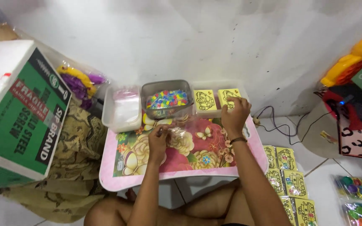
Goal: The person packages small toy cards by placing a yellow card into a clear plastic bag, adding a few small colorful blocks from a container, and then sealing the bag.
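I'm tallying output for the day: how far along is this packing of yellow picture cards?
Done: filled packs lie in rows on the floor at the right. In hand: the left hand holds a clear bag, and the right hand touches a yellow card stack. Left: two card stacks and a tub of coloured bits.

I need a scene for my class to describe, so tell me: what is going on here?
A person sits on the floor at a small flowered table. The right hand rests on a yellow card in a white tray at the table's far edge, beside a second yellow card. The left hand holds a clear plastic bag above the tabletop. A grey tub of small colourful pieces stands just behind. More yellow cards lie on the floor to the right.
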